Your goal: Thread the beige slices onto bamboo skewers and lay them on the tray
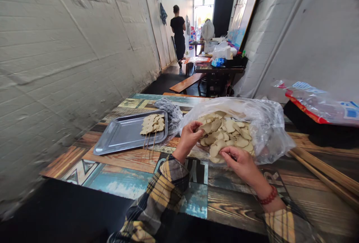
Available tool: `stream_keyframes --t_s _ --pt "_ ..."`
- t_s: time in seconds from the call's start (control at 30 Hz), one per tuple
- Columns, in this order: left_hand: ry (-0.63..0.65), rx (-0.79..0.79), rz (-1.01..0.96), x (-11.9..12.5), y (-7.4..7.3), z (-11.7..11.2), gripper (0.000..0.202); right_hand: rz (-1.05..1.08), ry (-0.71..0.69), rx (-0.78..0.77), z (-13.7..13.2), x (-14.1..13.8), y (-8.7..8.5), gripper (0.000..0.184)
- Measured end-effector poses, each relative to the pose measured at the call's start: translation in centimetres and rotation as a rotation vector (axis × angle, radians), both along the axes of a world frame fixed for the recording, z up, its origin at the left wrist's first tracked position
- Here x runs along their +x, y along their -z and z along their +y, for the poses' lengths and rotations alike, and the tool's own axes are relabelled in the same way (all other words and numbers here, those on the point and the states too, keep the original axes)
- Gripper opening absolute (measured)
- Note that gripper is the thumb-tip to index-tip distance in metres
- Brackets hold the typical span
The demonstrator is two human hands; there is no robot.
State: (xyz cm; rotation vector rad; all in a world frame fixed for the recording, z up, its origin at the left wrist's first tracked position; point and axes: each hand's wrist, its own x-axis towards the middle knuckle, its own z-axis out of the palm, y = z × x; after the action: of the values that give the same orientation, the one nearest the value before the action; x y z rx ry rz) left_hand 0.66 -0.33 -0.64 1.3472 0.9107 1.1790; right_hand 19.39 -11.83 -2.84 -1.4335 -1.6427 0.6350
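Pinching at two places over the pile: left grip, thumb and fingers together on a slice; right grip, thumb and finger together on the edge of a second slice. Whether more than one is pinched on either side cannot be told. The pile lies in an open bag, right of the counter's middle. Left grip stands at the pile's left side; right grip at its near side, closer to the counter's near edge. The left slice's long axis appears to run roughly along the far edge. A tray sits toward the left edge, left grip being the nearer; its skewers cross the rim toward the near edge, threaded slices at their far ends. Sticks lie toward the counter's right side, beyond the right grip, untouched.
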Motion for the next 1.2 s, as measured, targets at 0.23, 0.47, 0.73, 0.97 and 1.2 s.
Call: stream_keyframes --t_s 0.23,0.47,0.73,0.97,1.2 --pt "-0.017 0.061 0.11 0.1 0.1 -0.1 0.015 -0.026 0.003 0.012 0.1 -0.1 -0.1 0.029" --pt "-0.06 0.115 0.204 0.3 0.0 -0.2 0.013 -0.037 0.019 0.023 0.2 -0.2 0.2 0.029" --pt "0.033 0.048 0.173 0.8 -0.4 -1.0 0.01 -0.044 0.055 0.046 0.4 -0.3 0.3 0.026" --pt "0.068 -0.161 -0.081 0.8 -0.3 -1.0 0.022 -0.016 0.084 0.071 0.3 -0.3 -0.1 0.027" --pt "0.108 -0.296 -0.241 0.9 -0.4 -1.2 0.035 -0.012 0.062 0.097 0.2 -0.2 0.1 0.029"
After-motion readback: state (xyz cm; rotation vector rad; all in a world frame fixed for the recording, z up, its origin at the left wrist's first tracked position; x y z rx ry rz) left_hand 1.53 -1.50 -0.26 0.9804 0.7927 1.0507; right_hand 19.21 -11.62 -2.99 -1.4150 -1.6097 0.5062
